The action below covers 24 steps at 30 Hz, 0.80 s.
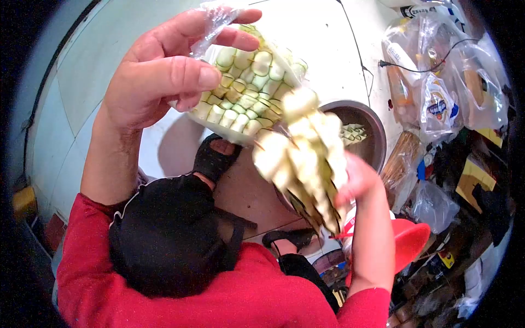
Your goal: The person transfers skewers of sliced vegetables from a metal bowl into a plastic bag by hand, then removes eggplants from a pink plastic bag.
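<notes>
My left hand [150, 74] is raised at the upper left, thumb and fingers around the gathered edge of a clear plastic bag [213, 27]. Packed in that bag are rows of pale, green-rimmed vegetable slices [262, 65] that look like zucchini. To the right, my right hand [358, 177] grips a bunch of vegetable skewers [303, 147], blurred by motion, beside the bag's lower right side. Thin stick tips poke out of their pale slices. Behind the bunch stands a round metal basin [378, 128] with more slices [353, 134] inside, partly hidden.
Clear bags [437, 82] with bottles and packets sit at the upper right, a black cable [421, 68] across them. Below them lie a bundle of thin sticks [402, 164] and a red plastic item [410, 240]. My sandalled foot [216, 156] is beneath the bag.
</notes>
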Tool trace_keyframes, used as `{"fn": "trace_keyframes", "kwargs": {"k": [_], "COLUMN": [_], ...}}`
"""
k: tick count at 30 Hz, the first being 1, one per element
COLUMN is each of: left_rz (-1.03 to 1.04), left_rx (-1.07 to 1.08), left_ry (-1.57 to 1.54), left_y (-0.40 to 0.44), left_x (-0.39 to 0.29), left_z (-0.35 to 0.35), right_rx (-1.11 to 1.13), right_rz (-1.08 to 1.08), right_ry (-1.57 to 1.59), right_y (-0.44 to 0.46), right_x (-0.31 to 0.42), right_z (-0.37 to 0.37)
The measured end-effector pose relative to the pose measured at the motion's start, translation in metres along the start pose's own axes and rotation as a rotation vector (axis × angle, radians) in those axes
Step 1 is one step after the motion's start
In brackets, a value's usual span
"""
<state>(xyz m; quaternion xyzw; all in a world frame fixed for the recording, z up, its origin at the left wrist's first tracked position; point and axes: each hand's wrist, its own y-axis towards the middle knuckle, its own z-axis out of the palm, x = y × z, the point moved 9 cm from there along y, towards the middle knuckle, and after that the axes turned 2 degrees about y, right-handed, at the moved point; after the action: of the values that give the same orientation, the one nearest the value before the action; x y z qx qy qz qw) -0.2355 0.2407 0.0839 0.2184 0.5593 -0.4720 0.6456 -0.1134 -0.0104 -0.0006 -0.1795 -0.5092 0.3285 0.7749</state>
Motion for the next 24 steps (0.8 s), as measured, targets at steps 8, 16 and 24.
{"fn": "trace_keyframes", "kwargs": {"k": [8,16,24], "left_rz": [0.048,-0.044,-0.007], "left_rx": [0.034,0.043,-0.133], "left_ry": [-0.028,-0.133,-0.083], "left_y": [0.004,0.004,0.0], "left_x": [-0.006,-0.005,-0.006], "left_z": [-0.014,-0.021,-0.036], "right_rx": [0.217,-0.022,-0.416], "right_rz": [0.211,-0.01,-0.071], "right_ry": [0.218,-0.422,-0.872], "right_y": [0.116,0.156,0.18], "right_x": [0.065,0.103,0.109], "right_z": [0.007,-0.03,-0.059]}}
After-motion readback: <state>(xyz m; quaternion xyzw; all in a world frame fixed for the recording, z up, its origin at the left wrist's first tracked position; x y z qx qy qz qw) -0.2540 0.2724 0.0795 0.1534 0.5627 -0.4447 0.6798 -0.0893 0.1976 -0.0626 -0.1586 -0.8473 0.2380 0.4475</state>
